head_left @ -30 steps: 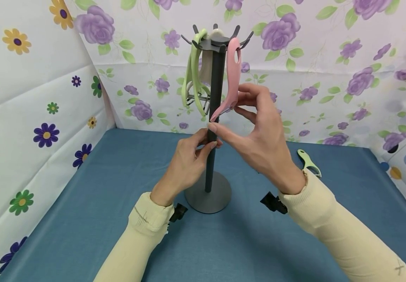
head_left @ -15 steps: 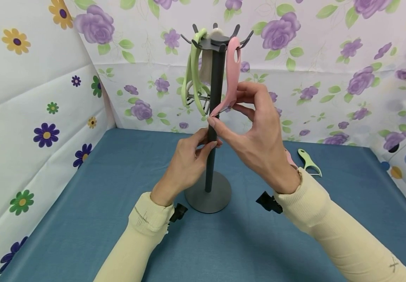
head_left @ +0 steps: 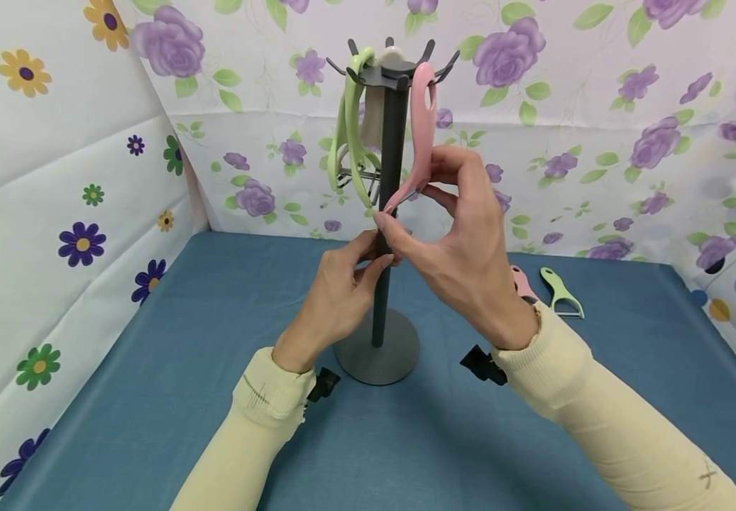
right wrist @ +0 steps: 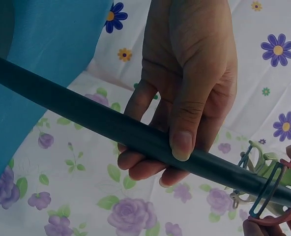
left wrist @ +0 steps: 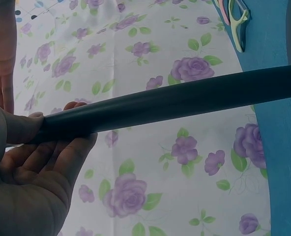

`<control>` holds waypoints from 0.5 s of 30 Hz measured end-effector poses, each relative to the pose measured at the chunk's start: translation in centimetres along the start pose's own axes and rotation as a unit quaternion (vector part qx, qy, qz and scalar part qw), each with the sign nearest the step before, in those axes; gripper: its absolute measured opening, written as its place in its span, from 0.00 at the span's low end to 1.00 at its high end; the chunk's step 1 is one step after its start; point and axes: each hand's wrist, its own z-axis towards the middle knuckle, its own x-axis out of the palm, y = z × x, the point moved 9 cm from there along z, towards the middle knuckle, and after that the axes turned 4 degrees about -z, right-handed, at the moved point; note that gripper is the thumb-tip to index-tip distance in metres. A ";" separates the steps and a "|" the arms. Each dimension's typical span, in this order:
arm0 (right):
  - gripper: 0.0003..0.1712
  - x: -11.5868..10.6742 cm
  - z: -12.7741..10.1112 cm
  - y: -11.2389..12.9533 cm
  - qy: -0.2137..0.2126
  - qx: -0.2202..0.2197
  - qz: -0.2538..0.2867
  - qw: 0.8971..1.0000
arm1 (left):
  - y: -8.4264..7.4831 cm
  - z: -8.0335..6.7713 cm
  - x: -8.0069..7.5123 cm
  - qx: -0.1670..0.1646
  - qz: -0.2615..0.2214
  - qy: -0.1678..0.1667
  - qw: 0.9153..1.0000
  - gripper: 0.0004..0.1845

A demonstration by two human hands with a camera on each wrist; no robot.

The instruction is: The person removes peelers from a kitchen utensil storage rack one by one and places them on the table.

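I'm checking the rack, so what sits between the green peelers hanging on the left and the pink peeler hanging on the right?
In the head view, the rack's dark pole stands between the green peelers and the pink peeler; a pale utensil hangs just behind.

Left hand (right wrist: 185, 88) grips dark pole (right wrist: 86, 118) — pink peeler (right wrist: 283, 196), seemingly pinched, at corner.

Staged tabletop booth, floral sheet walls (head_left: 597, 142) (wallpaper-like), blue cloth (head_left: 150, 369)

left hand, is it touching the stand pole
Touching. The right wrist view shows the left hand wrapped round the pole, thumb pressed on its front; the left wrist view shows the same grip.
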 end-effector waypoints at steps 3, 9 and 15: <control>0.36 -0.2 0.0 0.0 -0.002 0.000 -0.003 1.000 | -0.1 0.0 0.0 0.001 -0.007 0.000 1.000 0.14; 0.37 -0.7 -0.2 0.2 -0.011 -0.002 -0.004 1.000 | 0.0 0.1 0.0 -0.007 -0.021 0.002 1.000 0.15; 0.37 -0.9 -0.1 0.5 -0.008 -0.012 -0.012 1.000 | 0.1 0.1 0.0 -0.011 -0.030 0.001 0.999 0.14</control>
